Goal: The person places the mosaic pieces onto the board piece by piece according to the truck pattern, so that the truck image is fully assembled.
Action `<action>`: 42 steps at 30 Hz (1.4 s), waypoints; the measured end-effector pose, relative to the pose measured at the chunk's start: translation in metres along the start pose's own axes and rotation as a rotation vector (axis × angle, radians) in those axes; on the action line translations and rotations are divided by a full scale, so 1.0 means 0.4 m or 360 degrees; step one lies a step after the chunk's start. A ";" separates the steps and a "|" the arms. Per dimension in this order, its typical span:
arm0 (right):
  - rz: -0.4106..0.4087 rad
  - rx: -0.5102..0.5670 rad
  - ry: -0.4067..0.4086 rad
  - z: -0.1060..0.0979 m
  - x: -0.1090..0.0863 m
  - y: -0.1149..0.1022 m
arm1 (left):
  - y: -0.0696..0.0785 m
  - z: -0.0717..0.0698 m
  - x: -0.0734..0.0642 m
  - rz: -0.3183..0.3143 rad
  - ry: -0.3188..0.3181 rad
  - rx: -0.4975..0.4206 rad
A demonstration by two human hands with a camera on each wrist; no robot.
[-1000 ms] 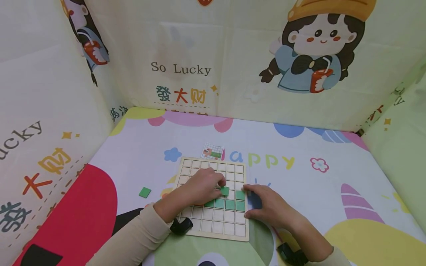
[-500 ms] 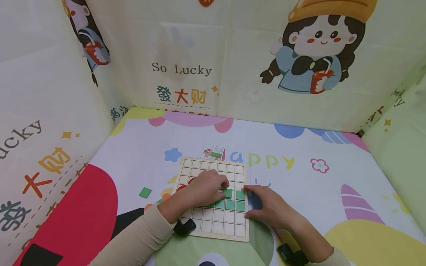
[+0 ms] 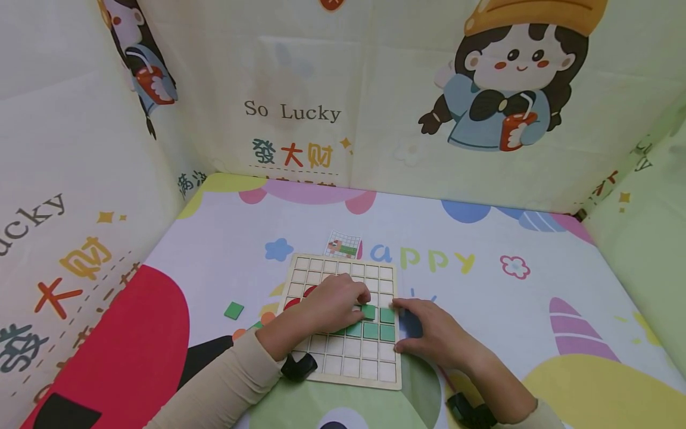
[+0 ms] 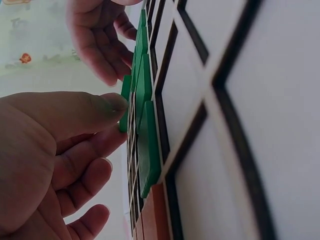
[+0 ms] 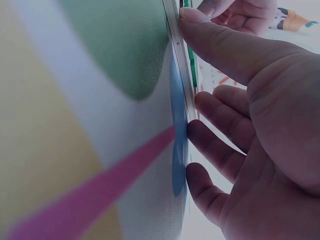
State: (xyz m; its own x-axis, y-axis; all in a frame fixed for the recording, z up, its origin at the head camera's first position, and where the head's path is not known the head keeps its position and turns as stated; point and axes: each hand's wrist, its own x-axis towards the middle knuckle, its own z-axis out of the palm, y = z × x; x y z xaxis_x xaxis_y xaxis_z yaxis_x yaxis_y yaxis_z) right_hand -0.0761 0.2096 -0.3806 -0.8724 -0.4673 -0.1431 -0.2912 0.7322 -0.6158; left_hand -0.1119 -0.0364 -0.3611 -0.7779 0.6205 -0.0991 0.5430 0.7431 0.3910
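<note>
A wooden grid board point(image 3: 343, 381) lies flat on the patterned cloth. My left hand point(image 3: 339, 302) reaches over it from the left and pinches a green square tile point(image 3: 368, 311) between thumb and forefinger. In the left wrist view that tile point(image 4: 124, 102) stands slightly tilted at the grid, above a row of seated green tiles point(image 4: 148, 150). Another green tile point(image 3: 387, 315) sits in the rightmost column. Red pieces point(image 3: 292, 303) show partly behind my left hand, which hides part of the grid. My right hand point(image 3: 436, 330) touches the board's right edge with thumb and fingers spread apart.
A loose green tile point(image 3: 233, 310) lies on the cloth left of the board. Orange pieces point(image 3: 267, 318) show beside my left forearm. A small pattern card point(image 3: 343, 245) lies at the board's far edge. Cartoon-printed sheets point(image 3: 300, 71) stand as walls around the work area.
My left hand has shifted slightly right with the green tile, toward the tile in the rightmost column, uncovering red pieces behind it. The right hand has stayed at the board's edge.
</note>
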 end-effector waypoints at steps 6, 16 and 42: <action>0.0000 -0.0005 0.0005 0.001 0.001 0.001 | -0.001 0.003 0.001 0.0008 0.0007 -0.0002; 0.0017 -0.0007 -0.0004 0.004 0.003 0.003 | 0.006 0.006 0.002 -0.0019 -0.0015 -0.0026; 0.0050 -0.0028 0.0007 0.009 0.006 0.005 | 0.003 0.020 0.016 0.0021 0.0016 0.0048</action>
State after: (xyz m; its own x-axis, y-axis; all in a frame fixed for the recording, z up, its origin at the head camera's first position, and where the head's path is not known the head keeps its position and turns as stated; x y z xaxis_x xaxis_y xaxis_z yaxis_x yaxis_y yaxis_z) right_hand -0.0772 0.2080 -0.3849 -0.8830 -0.4419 -0.1584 -0.2707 0.7550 -0.5973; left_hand -0.1138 -0.0296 -0.3686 -0.7737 0.6279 -0.0847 0.5624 0.7421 0.3646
